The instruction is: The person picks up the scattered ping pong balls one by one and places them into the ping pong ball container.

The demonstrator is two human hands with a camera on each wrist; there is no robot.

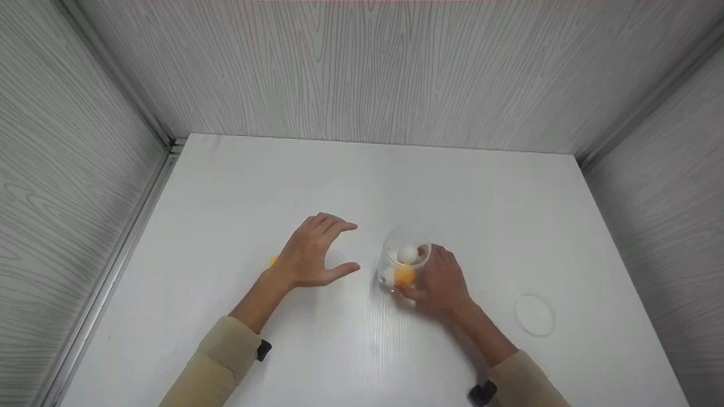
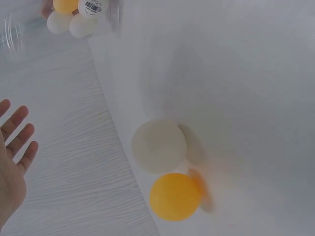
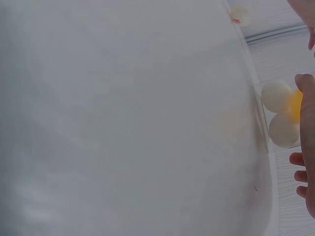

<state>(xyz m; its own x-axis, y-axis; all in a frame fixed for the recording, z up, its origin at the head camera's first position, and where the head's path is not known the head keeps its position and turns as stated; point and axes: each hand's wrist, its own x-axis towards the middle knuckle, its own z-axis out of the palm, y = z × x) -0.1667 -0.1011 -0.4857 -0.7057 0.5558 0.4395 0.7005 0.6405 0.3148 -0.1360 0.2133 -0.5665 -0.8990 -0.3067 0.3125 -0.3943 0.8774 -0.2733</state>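
Observation:
My right hand (image 1: pixel 441 280) grips the right side of a clear plastic jar (image 1: pixel 387 254) standing on the table. Inside it are several ping-pong balls, white ones (image 2: pixel 82 25) and an orange one (image 1: pixel 404 276). To the left of the jar, my left hand (image 1: pixel 311 254) holds nothing, its thumb and fingers spread apart toward the jar. Near that hand, a loose white ping-pong ball (image 2: pixel 159 146) and an orange ping-pong ball (image 2: pixel 175 196) lie side by side in the left wrist view. From the head, only a sliver of the orange one shows behind the left wrist.
A clear round lid or ring (image 1: pixel 534 315) lies on the white table (image 1: pixel 481 192), right of the right forearm. Wood-grain panels (image 1: pixel 362 68) close off the back and both sides. In the right wrist view, a white ball with red print (image 3: pixel 240 15) lies beyond the jar.

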